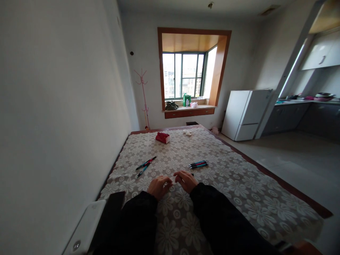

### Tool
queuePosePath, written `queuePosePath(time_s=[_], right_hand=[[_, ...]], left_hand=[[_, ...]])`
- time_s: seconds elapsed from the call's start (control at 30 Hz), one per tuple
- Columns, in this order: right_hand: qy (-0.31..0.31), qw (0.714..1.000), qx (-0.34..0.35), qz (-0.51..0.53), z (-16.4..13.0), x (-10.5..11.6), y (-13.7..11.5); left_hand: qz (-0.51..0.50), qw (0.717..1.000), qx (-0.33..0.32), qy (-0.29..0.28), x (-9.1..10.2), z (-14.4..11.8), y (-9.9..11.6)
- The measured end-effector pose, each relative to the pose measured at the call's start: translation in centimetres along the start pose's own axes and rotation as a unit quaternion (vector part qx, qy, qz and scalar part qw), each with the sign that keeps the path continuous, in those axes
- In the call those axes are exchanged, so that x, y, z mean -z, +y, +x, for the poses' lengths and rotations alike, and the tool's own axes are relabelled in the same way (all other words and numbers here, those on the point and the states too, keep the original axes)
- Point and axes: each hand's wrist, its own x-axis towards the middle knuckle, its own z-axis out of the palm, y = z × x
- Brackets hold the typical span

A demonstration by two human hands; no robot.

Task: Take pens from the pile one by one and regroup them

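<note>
**Both hands low on the flowered cloth, pens to either side**

Plainly, you had both hands resting knuckles-up on the beige lace tablecloth with white flower pattern (pixel 239 198), close together and nearly meeting at the fingertips. Your left hand (pixel 158 186) was curled loosely, fingers bent under, and I could not tell whether it pinched anything. Your right hand (pixel 186 180) was likewise half-curled; a small dark tip (pixel 191 174) showed just past its fingers, too small to say whether you gripped it. Both forearms were in black sleeves (pixel 215 216).

A pair of slim pens with red and teal barrels (pixel 145 164) lay crossed ahead of your left hand, near but apart from it. A tidy bundle of dark pens with blue and red accents (pixel 198 164) lay just beyond your right hand, not touching it. Farther up the table sat a red soft pouch (pixel 162 137), and beyond it a small white crumpled object (pixel 187 132).
</note>
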Motion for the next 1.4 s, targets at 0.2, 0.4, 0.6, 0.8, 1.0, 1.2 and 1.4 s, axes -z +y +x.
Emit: queuePosePath(time_s=[0.2,0.4,0.6,0.8,1.0,1.2,1.4], right_hand=[[-0.002,0.985,-0.079,-0.154,0.1,0.6,1.8],[-0.046,0.98,-0.085,-0.173,0.0,0.2,1.7],[-0.038,0.994,-0.005,-0.105,0.0,-0.1,1.1],[-0.035,0.996,0.026,-0.073,-0.2,-0.6,0.7],[-0.031,0.997,0.032,-0.07,-0.1,-0.9,0.7],[-0.03,0.997,0.032,-0.058,0.0,-1.1,0.5],[-0.031,0.998,0.044,-0.043,0.0,-1.2,0.4]], left_hand=[[-0.004,0.999,0.022,0.025,-0.1,0.1,-0.2],[-0.008,0.999,0.029,0.029,-0.3,0.1,-0.4],[-0.006,0.999,0.029,0.024,-0.2,0.2,-0.5],[-0.002,0.999,0.04,0.009,-0.3,0.2,-0.5],[-0.001,0.999,0.043,-0.004,0.0,0.1,-0.2],[-0.003,0.999,0.033,0.003,0.0,0.2,-0.3],[-0.005,0.999,0.033,0.0,0.0,0.2,-0.2]])
